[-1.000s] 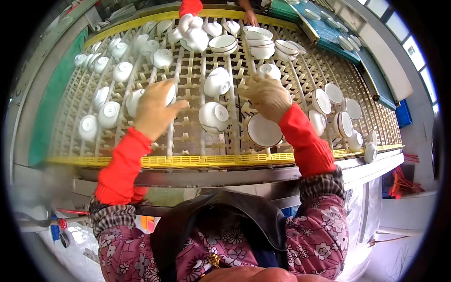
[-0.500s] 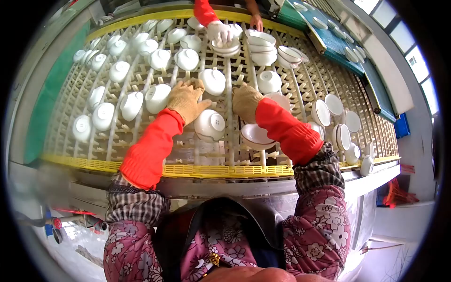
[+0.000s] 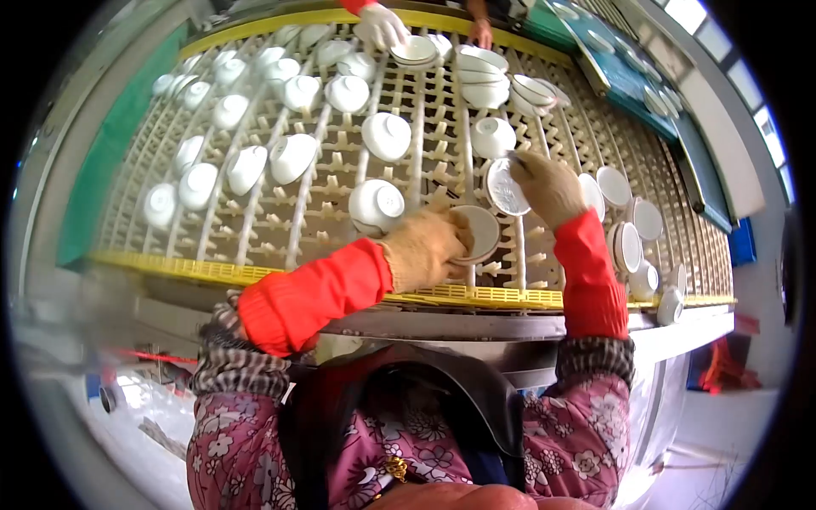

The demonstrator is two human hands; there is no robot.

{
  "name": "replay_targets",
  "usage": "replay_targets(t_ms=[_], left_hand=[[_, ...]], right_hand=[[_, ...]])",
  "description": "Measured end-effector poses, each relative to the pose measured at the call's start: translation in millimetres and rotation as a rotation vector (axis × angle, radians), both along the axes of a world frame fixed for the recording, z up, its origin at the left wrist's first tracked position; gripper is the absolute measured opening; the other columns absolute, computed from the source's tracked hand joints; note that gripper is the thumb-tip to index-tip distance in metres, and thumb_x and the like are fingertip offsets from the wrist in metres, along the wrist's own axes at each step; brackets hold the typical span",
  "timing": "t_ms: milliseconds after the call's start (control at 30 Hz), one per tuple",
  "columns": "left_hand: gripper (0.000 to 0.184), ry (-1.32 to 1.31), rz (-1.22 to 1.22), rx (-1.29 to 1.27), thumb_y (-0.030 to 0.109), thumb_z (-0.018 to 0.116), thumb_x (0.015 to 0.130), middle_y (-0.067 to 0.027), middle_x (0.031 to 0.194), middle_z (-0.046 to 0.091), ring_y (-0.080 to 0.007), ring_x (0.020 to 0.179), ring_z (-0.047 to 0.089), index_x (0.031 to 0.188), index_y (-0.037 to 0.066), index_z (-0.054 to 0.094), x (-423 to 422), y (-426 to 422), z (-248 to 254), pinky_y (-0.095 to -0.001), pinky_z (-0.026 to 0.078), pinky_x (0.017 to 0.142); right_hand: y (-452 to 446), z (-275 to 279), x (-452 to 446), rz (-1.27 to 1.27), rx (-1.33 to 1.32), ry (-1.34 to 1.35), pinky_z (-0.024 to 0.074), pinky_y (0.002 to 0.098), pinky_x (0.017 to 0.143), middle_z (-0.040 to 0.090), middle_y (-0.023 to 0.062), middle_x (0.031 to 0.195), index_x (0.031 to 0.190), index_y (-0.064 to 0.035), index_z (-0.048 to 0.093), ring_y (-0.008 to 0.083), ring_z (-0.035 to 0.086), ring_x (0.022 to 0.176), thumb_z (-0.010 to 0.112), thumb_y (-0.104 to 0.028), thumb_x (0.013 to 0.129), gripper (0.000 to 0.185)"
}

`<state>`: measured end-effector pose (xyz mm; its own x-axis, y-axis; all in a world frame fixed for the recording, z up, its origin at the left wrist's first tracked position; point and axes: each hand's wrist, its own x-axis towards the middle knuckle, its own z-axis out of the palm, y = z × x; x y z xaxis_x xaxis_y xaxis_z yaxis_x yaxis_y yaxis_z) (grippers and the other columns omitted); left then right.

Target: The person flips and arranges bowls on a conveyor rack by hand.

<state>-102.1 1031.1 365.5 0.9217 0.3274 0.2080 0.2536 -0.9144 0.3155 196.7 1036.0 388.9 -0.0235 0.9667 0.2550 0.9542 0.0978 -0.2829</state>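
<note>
My left hand (image 3: 427,248), in a tan work glove, is closed on the side of a white bowl (image 3: 483,233) near the front of the slatted rack. My right hand (image 3: 548,189), gloved alike, pinches the rim of another white bowl (image 3: 505,189), tilted with its inside towards me. An upside-down bowl (image 3: 376,204) sits just left of my left hand. Behind my right hand's bowl stands one more upturned bowl (image 3: 494,137).
The pegged rack (image 3: 340,183) carries several upturned bowls at the left and tilted bowls (image 3: 629,246) at the right. A co-worker's gloved hand (image 3: 382,26) is beside stacked bowls (image 3: 415,53) at the back. A blue-green conveyor (image 3: 625,81) with bowls runs at the back right.
My left hand has moved right and towards me, closing on a bowl. My right hand has moved right to another bowl's rim. The co-worker's gloved hand has shifted left and back.
</note>
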Motion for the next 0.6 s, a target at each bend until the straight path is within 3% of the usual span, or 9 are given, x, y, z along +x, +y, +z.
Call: replay_targets(t_ms=[67, 100, 133, 233, 333, 400, 500, 533, 600], left_hand=[[0.038, -0.051, 0.067, -0.009, 0.039, 0.085, 0.093, -0.0179, 0.104, 0.077, -0.0371, 0.107, 0.072, 0.109, 0.005, 0.081, 2, 0, -8, -0.0480, 0.060, 0.096], [0.036, -0.076, 0.091, -0.017, 0.039, 0.084, 0.094, -0.0174, 0.101, 0.077, -0.0370, 0.102, 0.073, 0.109, 0.006, 0.082, 4, 0, -8, -0.0477, 0.062, 0.092], [0.034, 0.073, 0.182, -0.320, 0.038, 0.083, 0.095, -0.0155, 0.097, 0.077, -0.0364, 0.093, 0.075, 0.112, 0.008, 0.083, -2, 4, 11, -0.0462, 0.064, 0.086], [0.035, -0.066, 0.101, 0.052, 0.038, 0.084, 0.096, -0.0139, 0.101, 0.081, -0.0297, 0.094, 0.078, 0.119, 0.010, 0.084, -40, 31, 25, -0.0414, 0.066, 0.090], [0.044, -0.224, 0.312, 0.027, 0.041, 0.079, 0.103, -0.0170, 0.114, 0.082, -0.0271, 0.105, 0.080, 0.132, 0.009, 0.081, -119, 72, 30, -0.0391, 0.065, 0.091], [0.053, -0.317, 0.929, -0.906, 0.043, 0.079, 0.102, -0.0199, 0.134, 0.080, -0.0320, 0.120, 0.078, 0.143, 0.010, 0.075, -138, 70, 57, -0.0449, 0.063, 0.100], [0.061, 0.101, 1.192, -0.077, 0.048, 0.077, 0.104, -0.0258, 0.137, 0.078, -0.0367, 0.123, 0.077, 0.146, 0.003, 0.073, -127, 59, 57, -0.0477, 0.060, 0.105], [0.067, 0.019, 1.079, 0.272, 0.047, 0.076, 0.106, -0.0296, 0.139, 0.076, -0.0421, 0.123, 0.076, 0.151, -0.001, 0.068, -122, 58, 42, -0.0489, 0.058, 0.107], [0.073, -0.271, 0.909, -0.068, 0.051, 0.076, 0.106, -0.0275, 0.138, 0.076, -0.0375, 0.122, 0.076, 0.155, -0.003, 0.064, -94, 56, 35, -0.0500, 0.058, 0.105]], right_hand=[[-35, 12, 4, -0.258, -0.187, 0.394, 0.0629, 0.0470, 0.078, 0.081, 0.0189, 0.100, 0.131, -0.0111, 0.079, 0.0331, 0.082, 0.088, 0.064, -0.049, 0.112, 0.045], [-54, 10, 1, -0.339, -0.237, 0.679, 0.0638, 0.0408, 0.071, 0.081, 0.0152, 0.096, 0.129, -0.0049, 0.078, 0.0264, 0.084, 0.085, 0.062, -0.057, 0.113, 0.056], [-64, 1, 8, -0.328, -0.243, 0.686, 0.0631, 0.0385, 0.066, 0.081, 0.0143, 0.097, 0.135, -0.0041, 0.075, 0.0250, 0.083, 0.084, 0.061, -0.059, 0.113, 0.060], [-81, -28, 35, -0.326, -0.197, 0.766, 0.0635, 0.0348, 0.059, 0.081, 0.0170, 0.100, 0.150, -0.0017, 0.066, 0.0236, 0.081, 0.078, 0.057, -0.064, 0.113, 0.073], [-83, 1, 26, -0.410, -0.317, 0.920, 0.0634, 0.0367, 0.059, 0.081, 0.0213, 0.095, 0.153, -0.0071, 0.066, 0.0243, 0.076, 0.064, 0.048, -0.069, 0.111, 0.077], [-77, -4, 29, -0.369, -0.374, 0.977, 0.0619, 0.0371, 0.058, 0.080, 0.0230, 0.095, 0.150, -0.0092, 0.068, 0.0235, 0.073, 0.061, 0.049, -0.066, 0.111, 0.072], [-63, -13, 30, -0.401, -0.463, 0.950, 0.0653, 0.0390, 0.066, 0.082, 0.0182, 0.104, 0.156, -0.0113, 0.066, 0.0264, 0.079, 0.072, 0.045, -0.064, 0.113, 0.071], [-60, -14, 28, -0.398, -0.462, 0.938, 0.0655, 0.0394, 0.067, 0.082, 0.0185, 0.104, 0.156, -0.0115, 0.066, 0.0271, 0.079, 0.072, 0.044, -0.064, 0.113, 0.071], [-53, -7, 24, -0.411, -0.493, 0.980, 0.0659, 0.0397, 0.066, 0.082, 0.0195, 0.105, 0.159, -0.0138, 0.064, 0.0278, 0.078, 0.073, 0.044, -0.061, 0.115, 0.068]])
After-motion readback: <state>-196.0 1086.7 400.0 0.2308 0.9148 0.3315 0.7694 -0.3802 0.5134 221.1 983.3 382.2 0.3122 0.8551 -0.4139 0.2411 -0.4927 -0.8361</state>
